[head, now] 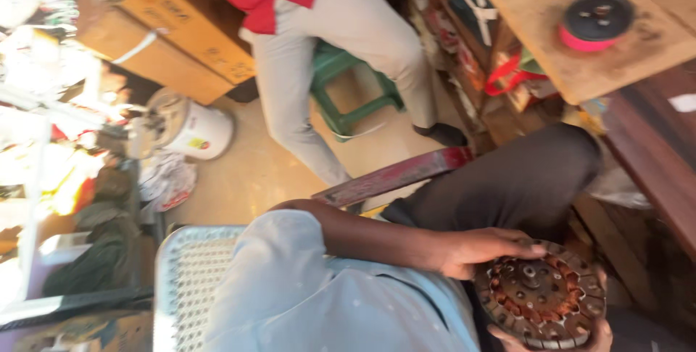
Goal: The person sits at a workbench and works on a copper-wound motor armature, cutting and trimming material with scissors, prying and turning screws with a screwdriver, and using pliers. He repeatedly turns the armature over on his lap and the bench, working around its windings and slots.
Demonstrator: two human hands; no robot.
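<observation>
A round motor stator [540, 297] with copper windings and a dark metal hub rests on my lap, against my dark trousers. My left hand [482, 248] reaches in from a light blue sleeve and lies over the stator's upper left rim, fingers curled on it. My right hand [598, 334] holds the stator from underneath at the bottom edge of the view. Only its fingertips show around the rim.
Another person in a red shirt and pale trousers [341, 40] sits on a green stool [348, 94]. Cardboard boxes [170, 33] and a white bucket [196, 129] stand at the left. A wooden table [551, 40] carries a black and pink spool [596, 22]. A red plank [395, 176] lies near my knee.
</observation>
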